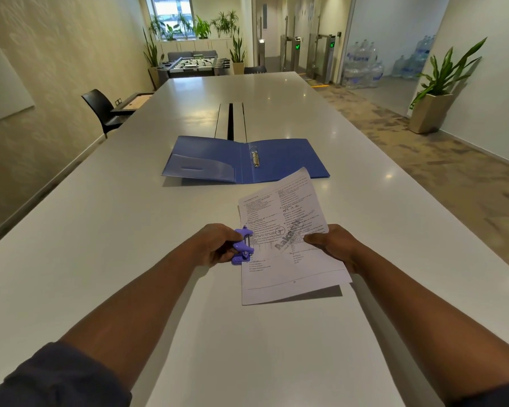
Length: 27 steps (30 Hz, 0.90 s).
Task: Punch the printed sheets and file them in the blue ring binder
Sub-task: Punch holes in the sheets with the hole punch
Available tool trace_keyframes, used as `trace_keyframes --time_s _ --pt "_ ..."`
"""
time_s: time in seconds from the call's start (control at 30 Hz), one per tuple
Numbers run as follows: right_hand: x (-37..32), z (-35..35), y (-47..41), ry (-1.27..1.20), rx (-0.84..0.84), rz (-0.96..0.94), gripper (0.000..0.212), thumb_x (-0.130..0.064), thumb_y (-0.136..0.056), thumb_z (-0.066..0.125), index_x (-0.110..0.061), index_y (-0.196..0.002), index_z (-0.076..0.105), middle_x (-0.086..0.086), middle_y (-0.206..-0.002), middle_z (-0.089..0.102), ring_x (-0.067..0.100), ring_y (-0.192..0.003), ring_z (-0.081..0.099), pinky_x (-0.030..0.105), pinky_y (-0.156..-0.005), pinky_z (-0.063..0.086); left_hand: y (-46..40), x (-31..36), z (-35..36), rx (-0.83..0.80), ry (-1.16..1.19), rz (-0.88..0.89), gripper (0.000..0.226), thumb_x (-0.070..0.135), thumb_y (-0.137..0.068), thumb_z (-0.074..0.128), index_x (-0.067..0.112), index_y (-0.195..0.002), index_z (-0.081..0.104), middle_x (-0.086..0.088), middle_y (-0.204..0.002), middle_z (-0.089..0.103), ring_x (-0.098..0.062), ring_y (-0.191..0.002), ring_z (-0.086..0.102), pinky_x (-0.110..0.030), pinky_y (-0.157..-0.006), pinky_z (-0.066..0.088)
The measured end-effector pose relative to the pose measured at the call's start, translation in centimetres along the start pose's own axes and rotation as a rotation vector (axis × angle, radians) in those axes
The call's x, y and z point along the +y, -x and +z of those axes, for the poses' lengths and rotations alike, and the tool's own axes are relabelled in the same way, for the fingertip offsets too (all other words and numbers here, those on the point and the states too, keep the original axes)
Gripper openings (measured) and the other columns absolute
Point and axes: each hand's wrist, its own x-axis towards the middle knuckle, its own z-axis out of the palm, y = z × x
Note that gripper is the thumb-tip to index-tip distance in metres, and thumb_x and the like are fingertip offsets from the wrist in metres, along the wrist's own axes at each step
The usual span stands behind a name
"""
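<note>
The left hand [215, 245] grips a small purple hole punch [242, 246] at the left edge of the printed sheets [288, 236], which the right hand [335, 246] pinches at their right edge above the white table [100, 230]. The blue binder [244, 161] lies open just beyond.

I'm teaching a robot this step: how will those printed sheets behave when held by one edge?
Likely floppy: the printed sheets, gripped by the right hand, hang above their shadow. Probably light. The punch in the left hand steadies the other edge.
</note>
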Motion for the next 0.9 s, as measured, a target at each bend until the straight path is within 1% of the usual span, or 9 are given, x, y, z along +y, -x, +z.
trace_keyframes --time_s 0.1,0.17,0.27,0.4,0.57,0.63,0.7,0.77,0.9 --pt "0.0 0.0 -0.1 0.021 -0.003 -0.007 0.022 -0.017 -0.098 0.063 -0.021 -0.120 0.063 0.008 -0.123 0.069 0.032 -0.102 0.071 0.043 -0.090 0.058 -0.3 1.0 -0.5 -0.009 -0.126 -0.076 0.031 0.014 -0.093 0.070 -0.001 -0.119 0.062 -0.017 -0.089 0.073 -0.016 -0.062 0.060 -0.023 -0.049 0.050" --pt "0.0 0.0 -0.2 0.032 -0.001 -0.011 0.022 -0.018 -0.098 0.063 -0.022 -0.119 0.062 0.007 -0.123 0.069 0.031 -0.101 0.070 0.043 -0.089 0.059 -0.4 1.4 -0.7 -0.009 -0.210 -0.114 0.032 0.018 -0.093 0.071 -0.002 -0.117 0.063 -0.016 -0.089 0.073 -0.016 -0.062 0.059 -0.024 -0.052 0.051" --pt "0.1 0.1 -0.3 0.022 0.007 -0.015 0.020 -0.017 -0.098 0.063 -0.021 -0.118 0.063 0.007 -0.122 0.069 0.026 -0.096 0.071 0.035 -0.080 0.058 -0.6 1.9 -1.0 0.002 -0.310 -0.151 0.031 0.024 -0.094 0.072 -0.003 -0.108 0.066 -0.014 -0.081 0.069 -0.015 -0.056 0.055 -0.024 -0.054 0.051" --pt "0.3 0.0 -0.5 0.023 0.005 -0.012 0.023 -0.017 -0.098 0.063 -0.018 -0.121 0.065 0.008 -0.120 0.071 0.027 -0.097 0.072 0.035 -0.079 0.058 -0.7 2.7 -1.1 0.013 -0.420 -0.199 0.030 0.028 -0.091 0.074 0.000 -0.095 0.067 -0.010 -0.069 0.067 -0.015 -0.054 0.054 -0.025 -0.057 0.050" --pt "0.4 0.0 -0.6 0.017 -0.002 -0.027 0.033 -0.013 -0.098 0.062 -0.012 -0.131 0.064 0.007 -0.121 0.071 0.018 -0.094 0.071 0.024 -0.072 0.056 -1.0 3.0 -1.3 0.025 -0.549 -0.277 0.037 0.040 -0.088 0.075 0.005 -0.084 0.067 -0.003 -0.061 0.061 -0.011 -0.050 0.050 -0.021 -0.052 0.046" --pt "0.4 0.0 -0.7 0.007 -0.002 -0.031 0.033 -0.013 -0.098 0.062 -0.012 -0.131 0.064 0.006 -0.121 0.071 0.019 -0.095 0.071 0.024 -0.073 0.057 -1.2 3.1 -1.5 0.034 -0.608 -0.276 0.037 0.041 -0.086 0.076 0.008 -0.075 0.066 -0.001 -0.057 0.059 -0.010 -0.050 0.048 -0.020 -0.052 0.044" --pt "0.5 -0.1 -0.8 0.006 0.000 -0.029 0.032 -0.014 -0.098 0.062 -0.013 -0.130 0.064 0.006 -0.120 0.071 0.020 -0.096 0.072 0.025 -0.072 0.057 -1.4 3.2 -1.6 0.011 -0.630 -0.290 0.037 0.043 -0.085 0.077 0.009 -0.074 0.066 0.000 -0.057 0.059 -0.009 -0.051 0.048 -0.019 -0.052 0.042" --pt "0.5 -0.1 -0.8 -0.009 -0.001 -0.028 0.030 -0.014 -0.098 0.062 -0.014 -0.129 0.065 0.005 -0.119 0.071 0.018 -0.093 0.072 0.020 -0.066 0.056 -1.4 3.3 -1.7 -0.017 -0.643 -0.303 0.036 0.044 -0.085 0.076 0.011 -0.074 0.067 0.001 -0.058 0.059 -0.009 -0.051 0.048 -0.019 -0.050 0.042" --pt "0.5 -0.1 -0.9 -0.002 0.002 -0.022 0.030 -0.015 -0.098 0.063 -0.014 -0.128 0.065 0.005 -0.118 0.072 0.019 -0.092 0.073 0.020 -0.065 0.056 -1.3 3.0 -1.8 0.017 -0.620 -0.274 0.036 0.043 -0.084 0.078 0.009 -0.077 0.068 -0.001 -0.060 0.062 -0.010 -0.051 0.051 -0.019 -0.050 0.045"
